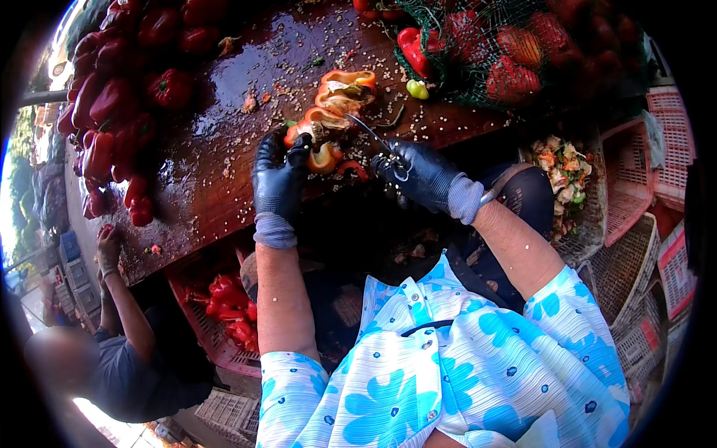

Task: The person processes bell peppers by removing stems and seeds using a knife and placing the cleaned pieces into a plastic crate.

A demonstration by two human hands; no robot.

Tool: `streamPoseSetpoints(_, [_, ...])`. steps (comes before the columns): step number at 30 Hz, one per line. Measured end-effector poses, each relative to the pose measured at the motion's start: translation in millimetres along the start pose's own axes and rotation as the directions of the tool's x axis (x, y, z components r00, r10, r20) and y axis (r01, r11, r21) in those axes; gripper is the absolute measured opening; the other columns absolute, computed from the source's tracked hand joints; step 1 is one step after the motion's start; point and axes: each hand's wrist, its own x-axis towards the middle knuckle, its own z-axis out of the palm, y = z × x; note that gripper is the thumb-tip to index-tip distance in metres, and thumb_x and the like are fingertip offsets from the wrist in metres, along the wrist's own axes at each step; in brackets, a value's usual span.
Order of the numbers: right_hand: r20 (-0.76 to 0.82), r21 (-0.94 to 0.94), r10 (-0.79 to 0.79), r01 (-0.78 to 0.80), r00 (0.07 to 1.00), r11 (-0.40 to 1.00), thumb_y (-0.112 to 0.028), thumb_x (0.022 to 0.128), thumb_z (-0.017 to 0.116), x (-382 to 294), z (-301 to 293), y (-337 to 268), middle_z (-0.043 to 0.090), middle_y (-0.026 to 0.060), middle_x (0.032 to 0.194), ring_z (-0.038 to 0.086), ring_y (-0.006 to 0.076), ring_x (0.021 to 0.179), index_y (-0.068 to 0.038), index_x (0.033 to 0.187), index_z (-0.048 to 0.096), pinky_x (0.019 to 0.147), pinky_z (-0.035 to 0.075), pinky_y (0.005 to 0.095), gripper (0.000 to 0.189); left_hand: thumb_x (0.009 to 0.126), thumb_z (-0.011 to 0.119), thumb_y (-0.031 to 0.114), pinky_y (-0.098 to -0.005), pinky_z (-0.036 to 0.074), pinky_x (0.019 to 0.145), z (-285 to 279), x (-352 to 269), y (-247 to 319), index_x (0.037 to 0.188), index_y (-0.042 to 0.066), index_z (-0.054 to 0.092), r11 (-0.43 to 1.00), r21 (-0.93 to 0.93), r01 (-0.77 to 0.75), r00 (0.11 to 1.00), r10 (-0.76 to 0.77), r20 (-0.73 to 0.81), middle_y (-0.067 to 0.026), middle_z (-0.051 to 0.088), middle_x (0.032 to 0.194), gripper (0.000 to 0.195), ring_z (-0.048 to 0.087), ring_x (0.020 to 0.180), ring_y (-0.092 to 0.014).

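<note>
Black coated gloves cover both hands. My left hand (280, 173) touches the near left end of a cut-open red and orange bell pepper (324, 120), thumb and fingers at its edge. My right hand (417, 171) is closed around a small knife (367, 129), whose thin curved blade points up and left, its tip at the pepper's right side; the handle is hidden in the glove. The pepper lies opened out on the wet wooden table (218, 185), pale flesh and seed core showing. Close by lies a red pepper scrap (353, 169). Seeds are scattered all around.
Whole red peppers (115, 106) are piled at left; more fill a green net bag (498, 61) at upper right. A pink crate (213, 336) below holds red pepper pieces. A crate of trimmings (560, 173) stands right, beside stacked crates (627, 185). A co-worker (129, 364) reaches to the table's left end.
</note>
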Motion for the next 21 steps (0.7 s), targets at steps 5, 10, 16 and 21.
streamPoseSetpoints(5, [-0.153, -0.266, -0.335, 0.288, 0.930, 0.920, -0.026, 0.097, 0.054, 9, 16, 21, 0.063, 0.0108, 0.073, 0.065, 0.0201, 0.062, -0.004, 0.107, 0.059, 0.058, 0.051, 0.0343, 0.024, 0.090, 0.067, 0.012, -0.0272, 0.049, 0.085, 1, 0, -2, 0.117, 0.001, 0.056, 1.000, -0.030, -0.001, 1.000, 0.000, -0.026, -0.0065, 0.064, 0.106, 0.031, 0.059, 0.095, -0.013])
streamPoseSetpoints(10, [-0.113, -0.316, -0.393, 0.342, 0.913, 0.885, -0.027, 0.094, 0.056, 20, 26, -2, 0.066, 0.0207, 0.089, 0.066, 0.0340, 0.080, -0.004, 0.112, 0.059, 0.071, 0.051, 0.0424, 0.030, 0.088, 0.068, 0.007, -0.0295, 0.050, 0.085, 7, -5, -16, 0.117, 0.001, 0.055, 0.995, -0.038, -0.095, 0.993, 0.092, -0.067, -0.0077, 0.063, 0.107, 0.033, 0.060, 0.096, -0.015])
streamPoseSetpoints(16, [0.061, -0.195, -0.158, 0.167, 0.985, 0.966, -0.029, 0.097, 0.051, 26, 22, -36, 0.065, 0.0129, 0.082, 0.066, 0.0226, 0.071, -0.004, 0.112, 0.058, 0.065, 0.052, 0.0370, 0.030, 0.088, 0.065, 0.002, -0.0275, 0.052, 0.083, 15, -9, -34, 0.119, 0.001, 0.054, 0.975, 0.135, -0.178, 0.973, 0.195, -0.127, -0.0084, 0.063, 0.106, 0.033, 0.061, 0.095, -0.014])
streamPoseSetpoints(21, [-0.080, -0.359, -0.121, 0.085, 0.989, 0.929, -0.025, 0.097, 0.049, 18, 41, -31, 0.067, 0.0164, 0.091, 0.066, 0.0276, 0.081, -0.007, 0.120, 0.055, 0.073, 0.052, 0.0401, 0.029, 0.088, 0.066, 0.005, -0.0277, 0.052, 0.079, 15, -5, -44, 0.113, 0.002, 0.055, 0.925, 0.288, -0.247, 0.943, 0.298, -0.148, -0.0061, 0.063, 0.102, 0.027, 0.060, 0.089, -0.013])
